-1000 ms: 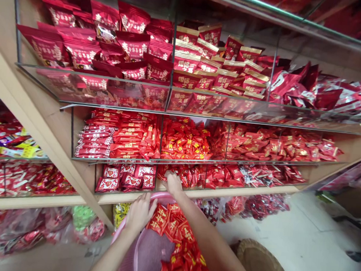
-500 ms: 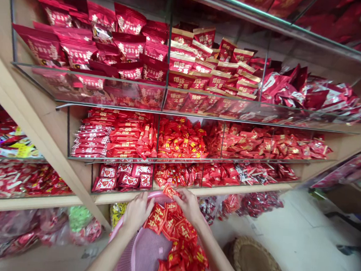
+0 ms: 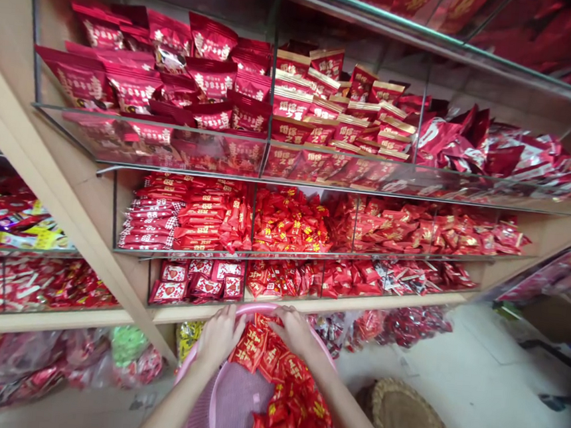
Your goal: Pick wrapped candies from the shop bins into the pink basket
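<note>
A pink plastic basket (image 3: 216,401) stands below me, against the lowest shelf's front edge. My left hand (image 3: 219,335) is closed over its far-left rim. On the far-right rim, my right hand (image 3: 297,335) is curled closed, its fingertips partly hidden. Red candy packets (image 3: 249,349) with gold lettering lie between the hands, inside the far part of the basket. A heap of smaller shiny red packets (image 3: 290,417) with yellow marks fills the near right part. The basket's mesh bottom shows at the left.
Divided glass-fronted shelves (image 3: 186,145) hold red packets ahead of me. A slanting wooden post (image 3: 66,201) stands at the left. Clear bags of goods (image 3: 32,368) lie beneath the shelving. A round woven stool (image 3: 410,421) is on the floor at the right.
My right hand, which held up a red candy packet above the rim, has come down to the rim, and that packet is lower. My left hand stays on the rim. The view shifts slightly.
</note>
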Demonstrator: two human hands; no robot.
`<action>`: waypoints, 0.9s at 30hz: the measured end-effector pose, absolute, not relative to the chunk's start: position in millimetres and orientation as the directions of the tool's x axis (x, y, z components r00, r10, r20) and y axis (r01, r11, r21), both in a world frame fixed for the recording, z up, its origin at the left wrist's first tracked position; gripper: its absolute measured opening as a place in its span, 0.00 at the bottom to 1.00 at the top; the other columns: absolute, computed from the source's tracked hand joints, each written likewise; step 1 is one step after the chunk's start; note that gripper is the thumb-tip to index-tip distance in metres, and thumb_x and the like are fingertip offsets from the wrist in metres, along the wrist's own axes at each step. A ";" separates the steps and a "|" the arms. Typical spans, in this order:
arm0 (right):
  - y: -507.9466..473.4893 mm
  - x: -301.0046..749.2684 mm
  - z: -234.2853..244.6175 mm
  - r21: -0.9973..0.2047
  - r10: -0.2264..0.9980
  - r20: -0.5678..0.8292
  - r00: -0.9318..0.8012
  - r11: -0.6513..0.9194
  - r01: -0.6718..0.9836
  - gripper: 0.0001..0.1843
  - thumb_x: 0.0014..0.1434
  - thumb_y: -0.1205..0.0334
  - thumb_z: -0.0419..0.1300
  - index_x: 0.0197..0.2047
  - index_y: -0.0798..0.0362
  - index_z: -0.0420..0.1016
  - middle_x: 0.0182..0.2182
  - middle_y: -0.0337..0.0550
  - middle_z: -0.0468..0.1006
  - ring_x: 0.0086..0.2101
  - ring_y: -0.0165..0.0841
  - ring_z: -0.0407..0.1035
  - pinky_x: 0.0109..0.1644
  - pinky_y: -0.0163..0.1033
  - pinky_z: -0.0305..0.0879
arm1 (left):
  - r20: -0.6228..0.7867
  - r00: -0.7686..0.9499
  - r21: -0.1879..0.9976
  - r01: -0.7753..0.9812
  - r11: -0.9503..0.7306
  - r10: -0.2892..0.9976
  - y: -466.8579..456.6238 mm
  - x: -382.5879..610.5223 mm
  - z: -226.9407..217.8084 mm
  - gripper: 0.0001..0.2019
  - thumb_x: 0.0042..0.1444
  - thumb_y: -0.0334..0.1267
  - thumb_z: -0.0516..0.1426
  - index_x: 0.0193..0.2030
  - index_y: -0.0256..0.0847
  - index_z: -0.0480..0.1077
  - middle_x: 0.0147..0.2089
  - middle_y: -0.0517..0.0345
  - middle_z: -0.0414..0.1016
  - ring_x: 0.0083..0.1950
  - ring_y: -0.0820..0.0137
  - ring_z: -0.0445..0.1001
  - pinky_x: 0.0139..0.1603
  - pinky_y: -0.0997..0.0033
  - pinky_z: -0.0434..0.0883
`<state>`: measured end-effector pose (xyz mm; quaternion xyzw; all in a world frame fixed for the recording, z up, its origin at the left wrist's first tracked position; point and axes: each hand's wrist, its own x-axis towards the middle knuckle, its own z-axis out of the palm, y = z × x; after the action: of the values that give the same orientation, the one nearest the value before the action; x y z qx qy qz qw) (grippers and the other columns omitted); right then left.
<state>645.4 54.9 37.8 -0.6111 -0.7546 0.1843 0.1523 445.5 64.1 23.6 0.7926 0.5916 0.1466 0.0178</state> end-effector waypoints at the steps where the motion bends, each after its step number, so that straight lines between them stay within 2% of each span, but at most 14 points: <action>1: 54.0 643.6 38.3 -0.421 0.979 0.005 -0.201 0.185 0.888 0.12 0.59 0.60 0.54 0.44 0.53 0.72 0.42 0.48 0.76 0.46 0.38 0.66 0.50 0.39 0.58 | 0.214 0.259 0.201 0.932 -0.302 0.942 64.0 445.3 23.4 0.18 0.62 0.46 0.39 0.40 0.39 0.65 0.36 0.51 0.75 0.38 0.64 0.75 0.35 0.68 0.67; 5: 46.9 635.8 43.0 -0.279 0.987 0.001 -0.161 0.155 0.948 0.12 0.58 0.61 0.55 0.45 0.53 0.72 0.42 0.49 0.75 0.45 0.40 0.66 0.49 0.40 0.59 | 0.230 0.259 0.207 0.929 -0.308 0.938 64.5 444.5 21.7 0.18 0.62 0.45 0.40 0.41 0.38 0.65 0.36 0.51 0.75 0.38 0.64 0.74 0.35 0.68 0.67; 9: 42.6 635.1 51.5 -0.222 0.991 0.067 -0.119 0.131 0.966 0.10 0.59 0.60 0.54 0.42 0.53 0.71 0.42 0.49 0.73 0.44 0.39 0.66 0.46 0.38 0.60 | 0.238 0.258 0.212 0.927 -0.309 0.937 65.4 444.0 19.6 0.17 0.62 0.45 0.40 0.40 0.38 0.65 0.36 0.51 0.75 0.38 0.64 0.74 0.35 0.68 0.67; 12: 51.2 637.3 59.6 -0.265 0.985 0.156 -0.068 0.108 0.958 0.12 0.61 0.56 0.51 0.42 0.52 0.70 0.41 0.47 0.73 0.42 0.36 0.68 0.43 0.36 0.60 | 0.234 0.259 0.210 0.927 -0.309 0.937 66.0 444.0 18.4 0.18 0.62 0.45 0.40 0.41 0.38 0.65 0.36 0.50 0.75 0.38 0.64 0.74 0.36 0.68 0.67; 15: 72.5 632.1 67.4 -0.331 0.986 0.169 -0.008 0.064 0.942 0.14 0.63 0.56 0.46 0.42 0.51 0.69 0.41 0.45 0.73 0.38 0.33 0.70 0.40 0.35 0.61 | 0.228 0.255 0.210 0.930 -0.303 0.940 66.6 444.3 17.2 0.18 0.62 0.45 0.40 0.44 0.38 0.65 0.38 0.50 0.75 0.38 0.64 0.75 0.36 0.68 0.67; 18: 101.9 618.0 71.2 -0.350 0.994 0.097 0.041 -0.004 0.937 0.13 0.63 0.57 0.46 0.46 0.51 0.67 0.42 0.47 0.74 0.38 0.34 0.71 0.38 0.35 0.61 | 0.221 0.255 0.207 0.931 -0.301 0.941 66.9 444.7 16.3 0.18 0.62 0.45 0.40 0.44 0.38 0.65 0.39 0.50 0.75 0.39 0.64 0.75 0.36 0.68 0.67; 22: 138.6 601.8 66.8 -0.361 0.987 -0.028 0.160 -0.159 0.919 0.18 0.60 0.57 0.51 0.51 0.57 0.64 0.38 0.54 0.77 0.40 0.41 0.72 0.39 0.40 0.62 | 0.208 0.255 0.204 0.933 -0.296 0.944 66.3 444.7 16.7 0.18 0.62 0.44 0.40 0.42 0.38 0.65 0.38 0.50 0.75 0.39 0.64 0.75 0.36 0.68 0.67; 27: 159.6 601.8 55.2 -0.438 0.979 -0.047 0.196 -0.197 0.877 0.19 0.57 0.58 0.55 0.48 0.59 0.67 0.39 0.61 0.76 0.41 0.45 0.72 0.39 0.42 0.63 | 0.210 0.255 0.217 0.929 -0.299 0.944 65.7 443.9 17.6 0.17 0.62 0.44 0.40 0.43 0.38 0.65 0.39 0.50 0.75 0.39 0.65 0.74 0.37 0.69 0.67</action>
<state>601.8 159.6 55.2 -0.7567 -0.6134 0.1605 0.1595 443.9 65.7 17.6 0.7918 0.5913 0.1509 0.0244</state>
